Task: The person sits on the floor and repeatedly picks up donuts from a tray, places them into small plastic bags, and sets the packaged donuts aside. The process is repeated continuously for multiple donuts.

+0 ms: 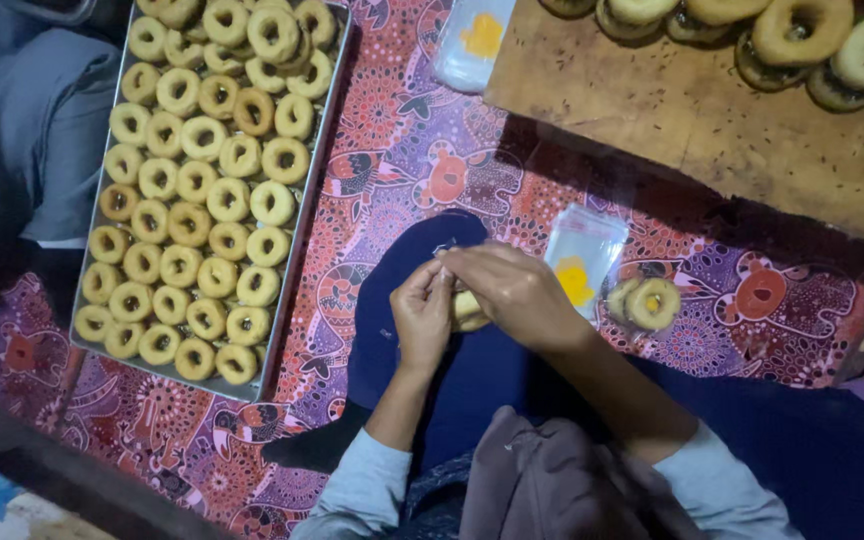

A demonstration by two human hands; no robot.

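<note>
My left hand and my right hand meet over my knee, both closed around one pale ring-shaped pastry in a thin clear wrapper. Most of that pastry is hidden by my fingers. Just right of my right hand lie a small clear plastic bag with a yellow label and two more ring pastries on the patterned mat.
A long metal tray full of several rows of ring pastries lies on the left. A wooden board at the top right carries more rings. Another clear bag lies at the top. A person in grey sits at far left.
</note>
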